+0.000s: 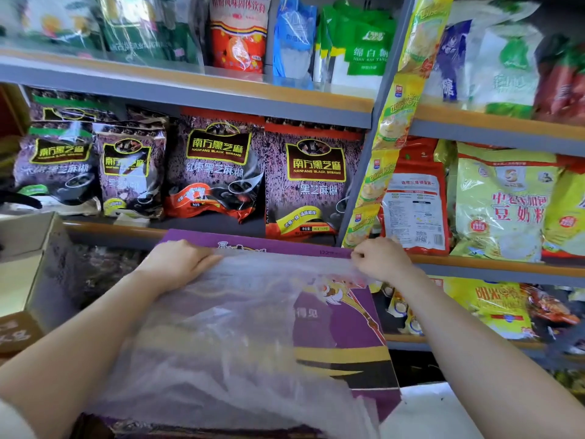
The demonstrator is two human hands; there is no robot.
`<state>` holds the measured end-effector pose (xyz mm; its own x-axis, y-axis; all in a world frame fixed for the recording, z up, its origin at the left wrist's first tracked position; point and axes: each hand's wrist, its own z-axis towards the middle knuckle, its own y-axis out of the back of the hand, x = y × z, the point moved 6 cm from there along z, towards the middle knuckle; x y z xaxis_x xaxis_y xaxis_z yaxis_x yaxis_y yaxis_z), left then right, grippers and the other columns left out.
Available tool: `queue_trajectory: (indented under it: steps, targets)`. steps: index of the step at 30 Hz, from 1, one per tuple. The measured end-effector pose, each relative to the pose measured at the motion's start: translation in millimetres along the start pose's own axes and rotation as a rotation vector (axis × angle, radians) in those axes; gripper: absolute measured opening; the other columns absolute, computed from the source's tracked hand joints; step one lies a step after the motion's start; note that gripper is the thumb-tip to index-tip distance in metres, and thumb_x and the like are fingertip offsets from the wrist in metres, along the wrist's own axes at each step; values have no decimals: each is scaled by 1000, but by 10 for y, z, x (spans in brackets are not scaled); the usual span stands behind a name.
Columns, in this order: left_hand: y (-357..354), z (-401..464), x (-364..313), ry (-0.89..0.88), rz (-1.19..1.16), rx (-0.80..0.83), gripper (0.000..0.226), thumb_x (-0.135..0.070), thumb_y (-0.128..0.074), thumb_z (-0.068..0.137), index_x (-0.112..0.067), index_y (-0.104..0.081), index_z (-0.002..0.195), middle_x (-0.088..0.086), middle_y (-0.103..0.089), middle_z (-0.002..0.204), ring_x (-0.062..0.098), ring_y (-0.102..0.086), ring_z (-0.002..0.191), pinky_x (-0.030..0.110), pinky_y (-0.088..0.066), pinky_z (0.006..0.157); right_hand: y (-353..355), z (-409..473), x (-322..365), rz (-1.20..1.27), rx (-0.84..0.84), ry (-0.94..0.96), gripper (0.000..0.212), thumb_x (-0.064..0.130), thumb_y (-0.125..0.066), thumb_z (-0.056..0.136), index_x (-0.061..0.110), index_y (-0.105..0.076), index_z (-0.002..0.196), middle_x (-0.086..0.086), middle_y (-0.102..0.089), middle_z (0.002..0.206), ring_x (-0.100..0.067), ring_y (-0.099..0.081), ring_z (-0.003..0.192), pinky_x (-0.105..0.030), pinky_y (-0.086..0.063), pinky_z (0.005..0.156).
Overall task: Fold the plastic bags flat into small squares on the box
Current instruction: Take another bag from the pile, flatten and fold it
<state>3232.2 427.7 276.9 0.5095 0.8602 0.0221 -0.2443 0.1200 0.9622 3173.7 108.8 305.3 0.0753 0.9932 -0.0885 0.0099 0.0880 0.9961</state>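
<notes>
A thin translucent plastic bag [240, 321] lies spread over the top of a purple box [345, 324] printed with a cartoon figure. My left hand [177, 264] lies on the bag's far left corner, its fingers over the plastic at the box's far edge. My right hand [380, 258] pinches the bag's far right corner between thumb and fingers, just above the box's far right corner. The bag's near edge hangs crumpled over the front of the box.
Grey shelves [196, 93] right behind the box hold black sesame packets [313, 179] and other food bags. An open cardboard carton [28, 242] stands to the left. A strip of yellow sachets [395, 122] hangs down the shelf post beside my right hand.
</notes>
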Motion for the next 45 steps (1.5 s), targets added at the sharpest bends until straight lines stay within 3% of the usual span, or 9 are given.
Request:
queue_trajectory:
  steps: [4,8,12,20,26,30,34,37,45]
  targets:
    - [80,-29,-175,-38,-28,-61,39,-51,-33,94,-23,-50,74,5,-66,78,27,-62,77,30,-34,54,64,-19,342,52,-281,8,35,33,-34,96,15,-64,99,-3,-62,102,-26,-49,105,-39,-31,95]
    - [271,-20,-404,-86,-51,-159,46,-54,-33,92,-20,-48,65,8,-62,63,32,-60,63,25,-25,45,116,-86,1125,508,-107,443,22,29,-44,94,14,-60,92,-2,-62,96,-22,-54,91,-43,-45,83]
    - [513,-111,-510,-188,-16,-365,47,-48,-39,88,-21,-44,50,1,-48,39,25,-49,34,12,-5,41,124,-137,1364,590,-122,516,14,29,-50,92,17,-55,86,1,-59,87,-20,-53,80,-40,-45,73]
    - [312,-204,-231,-120,43,-239,67,-60,-14,83,-13,-63,77,8,-66,68,32,-63,65,26,-30,50,-71,-58,1209,524,138,391,32,38,-53,90,16,-54,68,6,-47,62,-10,-45,62,-31,-31,61]
    - [322,-203,-130,-197,21,-314,42,-42,-34,85,-11,-57,66,3,-60,56,27,-58,44,24,-36,37,-83,120,1202,638,115,339,19,24,-59,89,12,-62,75,-2,-55,117,-17,-46,111,-34,-35,95]
    - [280,-141,-41,-137,27,-254,50,-45,-27,91,-9,-60,83,9,-65,71,32,-62,63,30,-36,49,-104,200,1260,631,213,327,33,31,-55,92,17,-47,63,6,-43,64,-9,-40,63,-27,-30,59]
    - [204,-90,11,-199,71,-201,41,-35,-34,87,-7,-60,74,11,-59,76,29,-57,45,29,-35,31,-63,287,1236,669,216,321,28,25,-52,94,16,-49,67,8,-41,61,-5,-36,59,-25,-28,57]
    - [224,103,109,-94,66,-171,35,-33,-33,97,-5,-55,96,14,-59,90,32,-60,79,35,-34,51,-3,365,1141,771,175,275,22,21,-57,91,16,-52,70,6,-47,63,-6,-39,59,-24,-30,55]
    - [168,747,326,26,30,-92,18,-20,-43,96,-7,-52,104,15,-61,88,33,-57,81,34,-36,58,353,804,1015,55,-94,118,33,12,-45,93,22,-49,124,-7,-53,121,-30,-49,112,-38,-38,86]
